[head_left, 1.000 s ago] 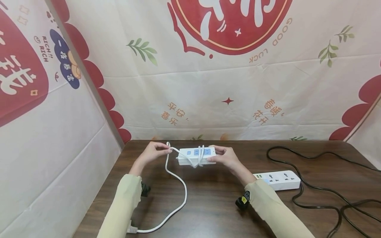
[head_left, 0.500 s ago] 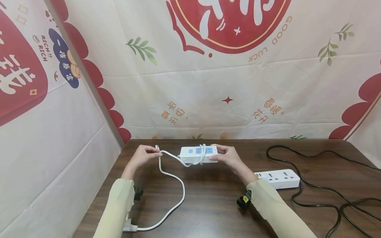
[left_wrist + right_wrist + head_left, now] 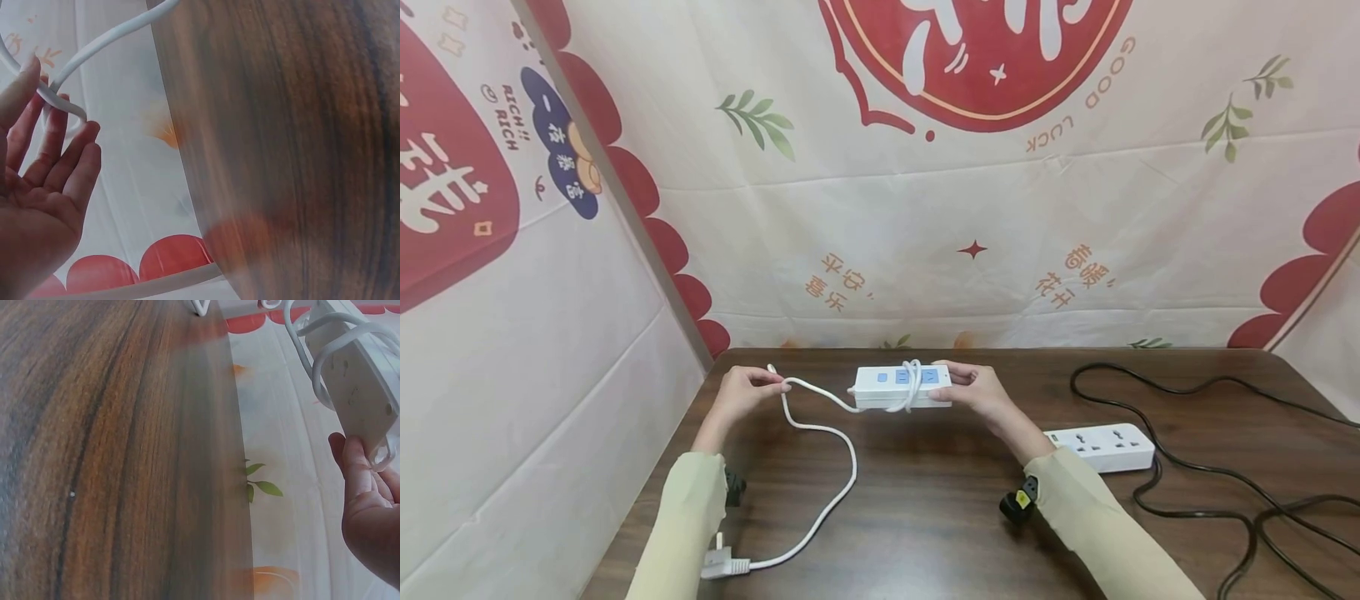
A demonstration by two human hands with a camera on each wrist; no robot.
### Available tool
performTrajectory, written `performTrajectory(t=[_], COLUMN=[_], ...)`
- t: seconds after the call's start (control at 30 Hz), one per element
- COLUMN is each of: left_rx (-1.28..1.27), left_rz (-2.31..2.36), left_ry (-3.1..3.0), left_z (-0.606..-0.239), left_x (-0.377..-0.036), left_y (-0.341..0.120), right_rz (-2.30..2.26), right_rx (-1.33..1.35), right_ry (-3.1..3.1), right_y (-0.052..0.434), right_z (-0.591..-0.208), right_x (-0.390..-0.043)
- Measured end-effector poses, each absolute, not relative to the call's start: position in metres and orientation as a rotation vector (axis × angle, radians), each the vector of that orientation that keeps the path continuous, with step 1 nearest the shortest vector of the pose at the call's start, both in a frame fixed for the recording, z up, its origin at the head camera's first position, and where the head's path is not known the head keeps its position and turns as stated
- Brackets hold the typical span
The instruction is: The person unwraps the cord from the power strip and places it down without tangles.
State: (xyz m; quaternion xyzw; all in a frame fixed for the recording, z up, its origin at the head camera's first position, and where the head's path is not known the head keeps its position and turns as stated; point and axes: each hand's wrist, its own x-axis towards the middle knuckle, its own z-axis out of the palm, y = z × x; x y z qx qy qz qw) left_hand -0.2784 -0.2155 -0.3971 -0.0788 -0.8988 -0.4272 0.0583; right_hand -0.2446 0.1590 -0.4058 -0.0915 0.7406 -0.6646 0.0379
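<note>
A small white power strip point(image 3: 871, 390) with blue sockets is held above the table's back part by my right hand point(image 3: 977, 392), which grips its right end. White cord point(image 3: 914, 385) loops around the strip near that end. To the left, my left hand point(image 3: 747, 394) pinches the cord between thumb and fingertips; the left wrist view shows a small cord loop point(image 3: 69, 106) at the fingers. From there the cord runs down the table to a white plug point(image 3: 724, 563) beside my left forearm. In the right wrist view the strip's underside point(image 3: 362, 387) shows, with loops crossing it.
On the right, a second white power strip point(image 3: 1108, 447) lies on the brown wooden table point(image 3: 917, 517), partly behind my right forearm. Its black cable point(image 3: 1217, 477) curves across the right side. Printed cloth point(image 3: 910, 292) hangs behind and at the sides.
My left hand has moved left with the cord, drawing it out longer from the strip. The loops around the strip look fewer. My right hand and the strip have shifted slightly right.
</note>
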Motion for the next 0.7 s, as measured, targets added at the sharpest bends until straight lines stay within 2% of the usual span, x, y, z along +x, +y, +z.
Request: performTrajectory(t=[0.7], left_rx=[0.022], left_rz=[-1.092], left_ry=[-2.593], left_z=[-0.3992], left_x=[-0.2779], left_y=[-0.2238], right_rz=[-1.992], right_rx=[-0.306], right_ry=[2.261], right_y=[0.1668], right_z=[-0.4103], right_x=[-0.2444])
